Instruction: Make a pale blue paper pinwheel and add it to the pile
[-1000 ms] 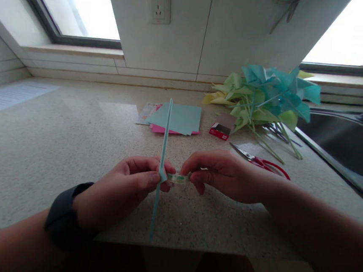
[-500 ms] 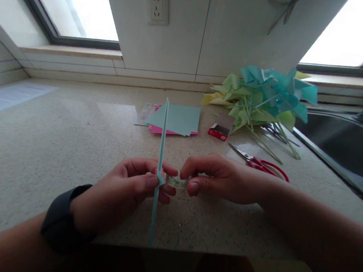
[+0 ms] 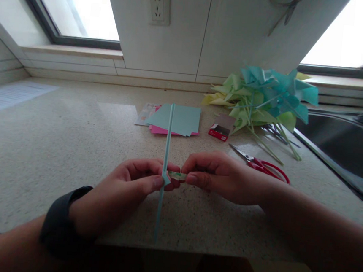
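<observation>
My left hand pinches a light-blue piece of paper between thumb and fingers. It stands nearly upright in view, a narrow strip with a small folded flap at the thumb. My right hand is closed, thumb and forefinger pinching one end of a small clear piece with green marks. Its other end reaches the paper's flap beside my left fingers. Whether it is attached there I cannot tell. Some fingers of both hands are hidden behind it.
Light-blue and pink paper sheets lie ahead. Right of them are a small red box, red-handled scissors and a heap of paper pinwheels. A sink borders the right; a printed sheet lies far left.
The light-blue paper has shifted slightly right and tilted. The clear piece now looks flatter and straighter between my hands, and my right thumb has closed nearer to the forefinger.
</observation>
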Available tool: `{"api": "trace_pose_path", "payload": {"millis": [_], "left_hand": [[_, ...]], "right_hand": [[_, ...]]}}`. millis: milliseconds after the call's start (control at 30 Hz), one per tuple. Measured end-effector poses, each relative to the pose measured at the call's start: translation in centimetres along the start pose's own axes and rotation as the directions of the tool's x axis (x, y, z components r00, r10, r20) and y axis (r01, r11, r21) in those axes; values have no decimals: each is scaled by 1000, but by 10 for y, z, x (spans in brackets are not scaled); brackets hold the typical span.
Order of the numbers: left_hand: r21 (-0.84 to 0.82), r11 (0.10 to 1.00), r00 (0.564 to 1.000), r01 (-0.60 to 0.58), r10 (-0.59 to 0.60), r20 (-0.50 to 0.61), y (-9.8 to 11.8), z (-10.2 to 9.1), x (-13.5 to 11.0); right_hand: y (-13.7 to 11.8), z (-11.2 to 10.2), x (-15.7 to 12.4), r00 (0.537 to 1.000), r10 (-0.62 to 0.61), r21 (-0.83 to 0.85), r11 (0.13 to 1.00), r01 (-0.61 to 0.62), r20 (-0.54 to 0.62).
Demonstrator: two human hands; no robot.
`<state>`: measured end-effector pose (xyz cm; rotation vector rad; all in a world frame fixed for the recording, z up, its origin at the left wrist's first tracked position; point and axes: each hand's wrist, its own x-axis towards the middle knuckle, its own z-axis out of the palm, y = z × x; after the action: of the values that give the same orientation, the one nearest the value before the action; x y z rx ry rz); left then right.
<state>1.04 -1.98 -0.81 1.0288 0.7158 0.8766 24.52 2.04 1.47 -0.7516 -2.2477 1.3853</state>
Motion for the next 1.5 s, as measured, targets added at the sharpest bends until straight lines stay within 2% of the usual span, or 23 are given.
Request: {"api": "trace_pose_path", "payload": {"millis": [333,533,633,733,900,1067,1267,1500], "left_hand": [[-173,985,999,19,-26,-35,1,-1,2],[-215,976,1000,19,-17,10,1,-4,-1],[-223,974,998,30,-15,69,1,-4,-2],[-228,972,995,55,-35,94,0,-5,-2],[-188,973,984,130,-103,144,-1,-4,-3],[-169,978,991,124,-112,76,0,2,-2],[-195,975,995,103,-104,4,1,2,0],[-227,971,997,80,-83,-6,2,1,0]], "right_hand": [[1,-3,-2,997,12,-10,1000,-11,70],[3,2,1,999,1,187,982,-9,44],[2,3,1,996,-10,231,973,-11,89],[0,4,1,996,-24,260,966,1,88],[3,5,2,995,96,239,967,-93,0],[2,8,3,979,200,179,966,-188,-47],[1,3,2,997,61,207,976,-67,37],[-1,-1,0,996,46,104,993,-54,79]]}}
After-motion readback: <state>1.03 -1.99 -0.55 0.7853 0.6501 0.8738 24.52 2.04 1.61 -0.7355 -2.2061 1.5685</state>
